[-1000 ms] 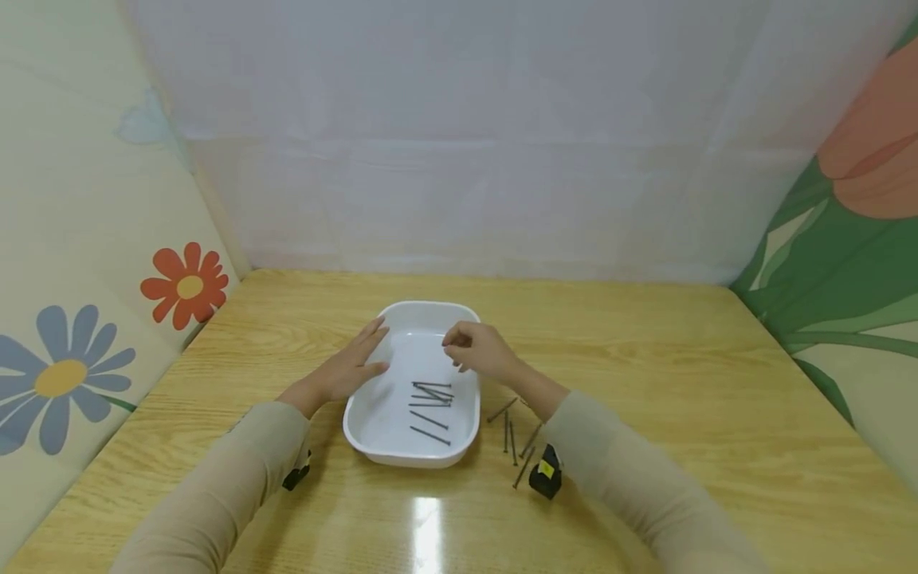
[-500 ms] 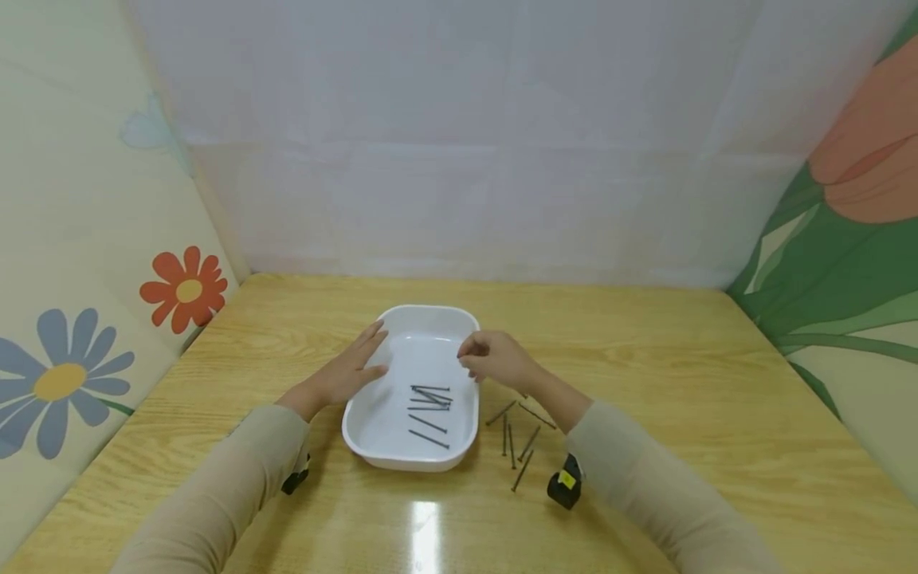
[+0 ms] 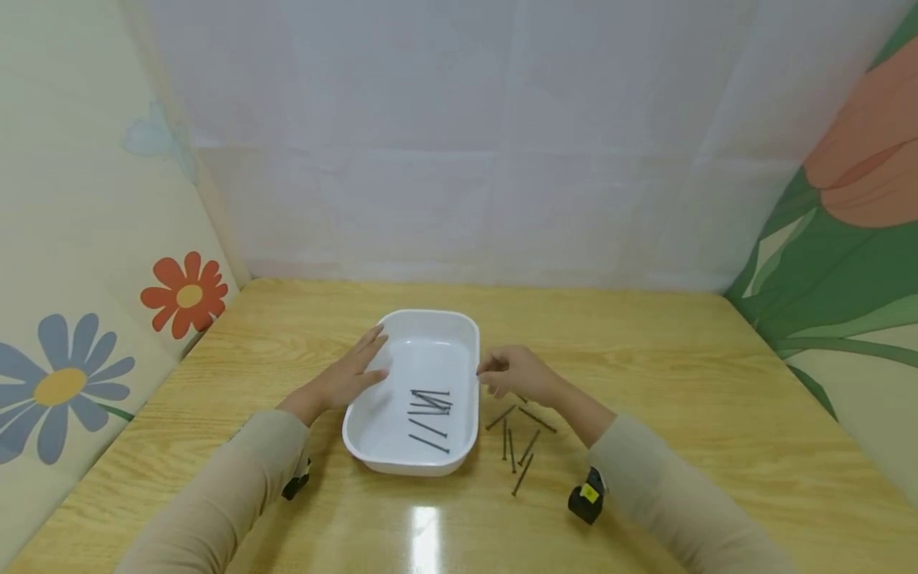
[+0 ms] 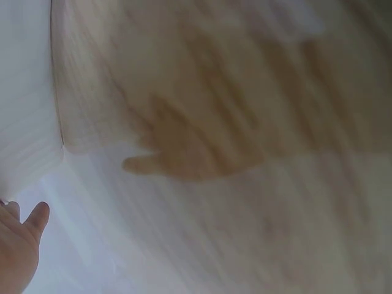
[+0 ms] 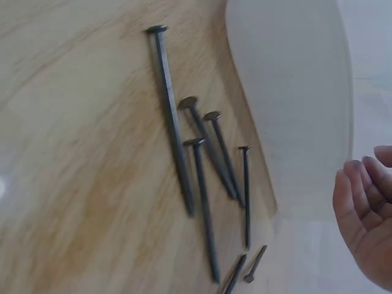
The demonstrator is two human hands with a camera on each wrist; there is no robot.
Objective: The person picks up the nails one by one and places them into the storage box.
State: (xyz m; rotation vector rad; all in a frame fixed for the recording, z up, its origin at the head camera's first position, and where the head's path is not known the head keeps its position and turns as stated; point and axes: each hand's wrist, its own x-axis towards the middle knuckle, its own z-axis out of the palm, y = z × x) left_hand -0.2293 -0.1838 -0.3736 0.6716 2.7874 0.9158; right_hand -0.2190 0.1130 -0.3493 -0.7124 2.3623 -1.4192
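A white tray (image 3: 412, 367) stands on the wooden table, with several dark nails (image 3: 429, 444) lying across its floor. My left hand (image 3: 346, 378) rests on the tray's left rim with its fingers spread. Only part of the left hand (image 4: 17, 248) shows at the edge of the left wrist view. Just outside the right rim is my right hand (image 3: 527, 375), its fingers loosely curled with nothing visible between them. Below that hand more nails (image 3: 523, 474) lie scattered on the table. In the right wrist view these nails (image 5: 204, 211) have flat round heads, beside the tray's wall (image 5: 294, 110).
The wooden tabletop (image 3: 645, 383) reaches back to a white cloth backdrop (image 3: 466, 159). Flower-printed panels (image 3: 86, 223) stand at both sides. A black device with a yellow label (image 3: 588, 496) is at the right wrist, near the table.
My right hand has moved right and toward me, from above the tray to outside its right rim. The left hand stays on the rim, and the nails in the tray lie as before.
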